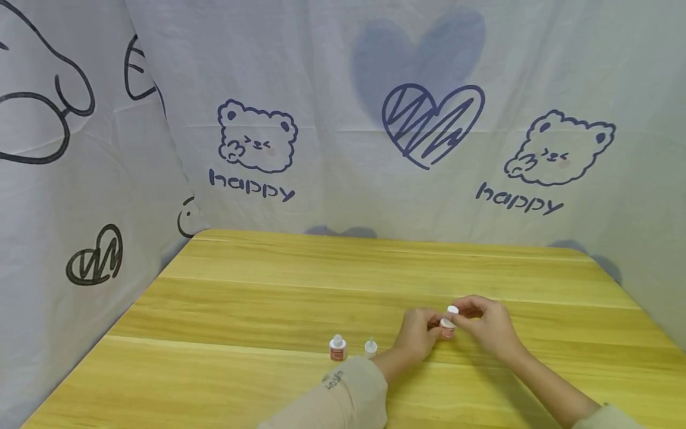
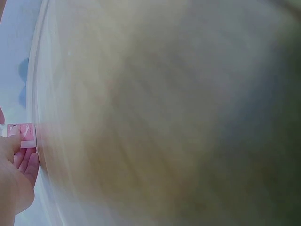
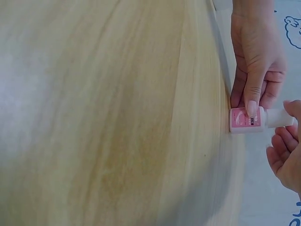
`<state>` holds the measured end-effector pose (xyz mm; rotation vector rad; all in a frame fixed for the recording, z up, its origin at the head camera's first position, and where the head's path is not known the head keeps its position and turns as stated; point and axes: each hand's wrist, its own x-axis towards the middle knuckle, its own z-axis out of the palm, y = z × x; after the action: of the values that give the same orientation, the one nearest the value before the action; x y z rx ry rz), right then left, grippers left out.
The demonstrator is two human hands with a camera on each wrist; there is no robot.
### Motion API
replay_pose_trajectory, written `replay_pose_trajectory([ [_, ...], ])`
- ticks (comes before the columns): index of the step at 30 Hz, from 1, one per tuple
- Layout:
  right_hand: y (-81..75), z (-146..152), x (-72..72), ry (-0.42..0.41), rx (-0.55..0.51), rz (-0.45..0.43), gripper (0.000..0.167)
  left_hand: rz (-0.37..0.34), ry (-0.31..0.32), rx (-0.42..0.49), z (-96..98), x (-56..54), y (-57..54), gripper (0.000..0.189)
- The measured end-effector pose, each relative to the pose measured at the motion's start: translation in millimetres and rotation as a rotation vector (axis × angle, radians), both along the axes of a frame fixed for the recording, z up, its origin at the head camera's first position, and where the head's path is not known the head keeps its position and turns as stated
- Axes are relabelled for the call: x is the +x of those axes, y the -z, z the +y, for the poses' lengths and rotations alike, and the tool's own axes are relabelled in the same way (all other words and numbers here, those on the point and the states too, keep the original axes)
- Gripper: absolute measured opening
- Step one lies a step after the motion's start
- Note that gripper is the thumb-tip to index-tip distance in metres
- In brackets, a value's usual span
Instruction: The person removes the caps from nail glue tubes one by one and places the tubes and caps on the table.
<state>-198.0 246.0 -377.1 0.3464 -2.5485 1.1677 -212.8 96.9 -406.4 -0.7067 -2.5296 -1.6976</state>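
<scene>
My left hand [image 1: 417,331] pinches a small white bottle with a pink label [image 3: 237,121] between thumb and fingers. In the left wrist view this bottle [image 2: 28,135] stands upright, its base at the tabletop. My right hand [image 1: 492,329] pinches the bottle's white cap [image 1: 452,310] at the top. In the right wrist view the cap [image 3: 278,118] sits at the bottle's neck; whether it is loose or screwed down I cannot tell.
Left of my hands, a second small bottle with a red label [image 1: 337,350] stands uncapped on the wooden table [image 1: 257,298]. Beside it, near my left sleeve [image 1: 343,393], a white cap [image 1: 371,348] lies with its thin stem pointing up. A printed cloth [image 1: 343,179] hangs behind the table.
</scene>
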Motion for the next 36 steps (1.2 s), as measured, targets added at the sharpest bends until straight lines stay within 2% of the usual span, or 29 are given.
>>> replay_pose_trajectory([
  [14, -2.1, 0.2, 0.1, -0.010, 0.010, -0.063, 0.011, -0.039, 0.000, -0.010, -0.1, 0.0, 1.0, 0.016],
  [29, -0.6, 0.9, -0.7, -0.028, 0.029, -0.045, 0.010, -0.009, -0.010, -0.025, -0.1, -0.7, 0.8, 0.016],
  [36, -3.6, 0.8, 0.5, -0.084, 0.026, -0.014, 0.012, -0.025, -0.010, -0.017, -0.1, -0.2, 0.1, 0.014],
])
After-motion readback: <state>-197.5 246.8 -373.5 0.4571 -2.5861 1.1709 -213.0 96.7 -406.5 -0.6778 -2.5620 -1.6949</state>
